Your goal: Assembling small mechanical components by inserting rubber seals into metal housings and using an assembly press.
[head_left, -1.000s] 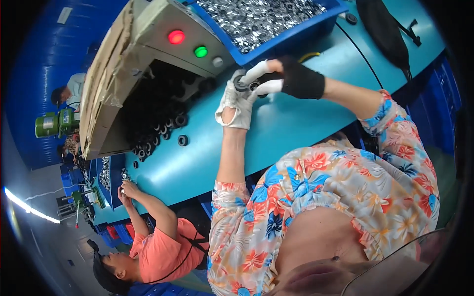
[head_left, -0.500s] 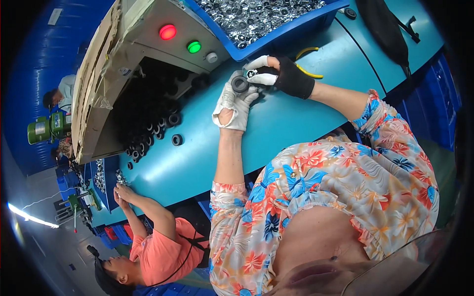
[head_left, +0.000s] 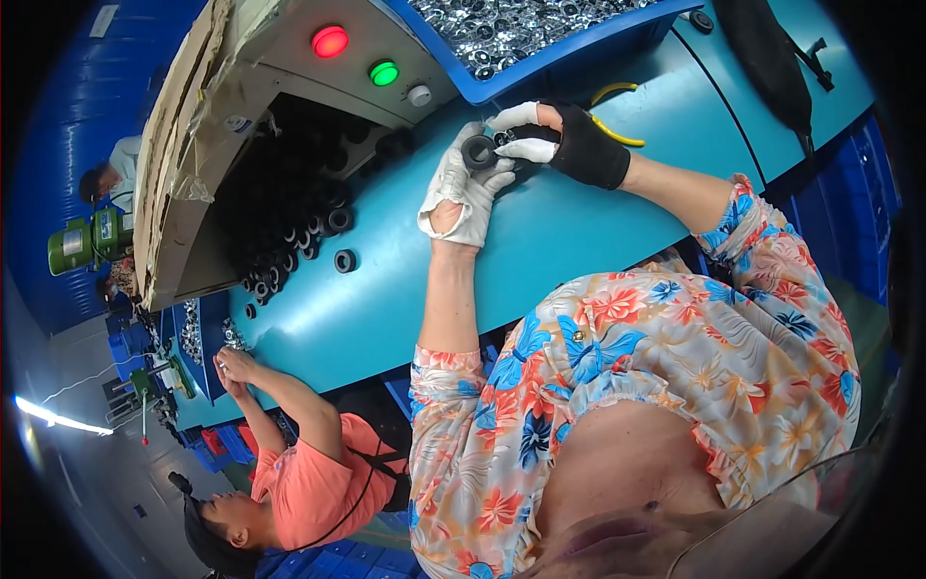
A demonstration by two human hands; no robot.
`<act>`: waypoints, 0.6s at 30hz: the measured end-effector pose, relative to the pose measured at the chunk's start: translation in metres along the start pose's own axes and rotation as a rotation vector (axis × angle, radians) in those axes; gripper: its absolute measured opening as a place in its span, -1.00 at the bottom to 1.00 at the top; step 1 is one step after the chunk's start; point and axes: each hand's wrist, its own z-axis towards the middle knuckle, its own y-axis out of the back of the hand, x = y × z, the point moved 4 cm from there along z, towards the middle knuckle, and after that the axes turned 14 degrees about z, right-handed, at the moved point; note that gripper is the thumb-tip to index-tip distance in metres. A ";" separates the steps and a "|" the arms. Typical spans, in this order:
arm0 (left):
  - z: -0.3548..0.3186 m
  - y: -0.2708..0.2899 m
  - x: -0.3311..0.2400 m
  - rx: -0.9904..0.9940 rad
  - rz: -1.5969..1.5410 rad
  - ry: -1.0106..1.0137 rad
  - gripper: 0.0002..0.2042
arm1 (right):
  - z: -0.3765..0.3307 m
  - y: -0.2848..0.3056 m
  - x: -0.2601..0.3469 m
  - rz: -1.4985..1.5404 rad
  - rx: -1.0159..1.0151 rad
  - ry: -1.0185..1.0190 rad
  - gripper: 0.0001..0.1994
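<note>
My left hand (head_left: 461, 198), in a white glove, is closed on a black ring (head_left: 477, 151) that looks like a small tyre. Coming in from the right, my right hand (head_left: 569, 143) wears a black glove with white coverings on the thumb and forefinger. Those two fingertips pinch a small shiny hub-like part (head_left: 501, 139) right beside the ring. Whether the part touches the ring I cannot tell. Several more black rings (head_left: 328, 224) spill from the opening of a grey box, and one ring (head_left: 345, 261) lies apart on the teal table (head_left: 395, 299).
Above my hands stands a blue tray (head_left: 475, 89) full of shiny small parts. A yellow-handled tool (head_left: 617, 133) lies beyond my right hand. The grey box carries a red lamp (head_left: 329, 41) and a green lamp (head_left: 384, 72). At lower left a co-worker (head_left: 309, 463) works at the same table.
The whole view has shifted slightly. My right fingers have brought the shiny part a little lower beside the black ring; my left hand keeps its hold.
</note>
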 end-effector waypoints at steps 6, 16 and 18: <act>0.001 -0.001 0.003 -0.029 0.036 0.007 -0.47 | -0.002 -0.002 0.007 0.047 0.023 0.015 -0.73; 0.006 0.003 0.001 -0.026 0.022 0.034 -0.53 | 0.002 0.002 0.004 -0.096 0.036 0.092 -0.73; 0.009 -0.001 -0.001 -0.076 0.119 0.033 -0.58 | 0.003 0.005 0.007 -0.117 0.054 0.149 -0.72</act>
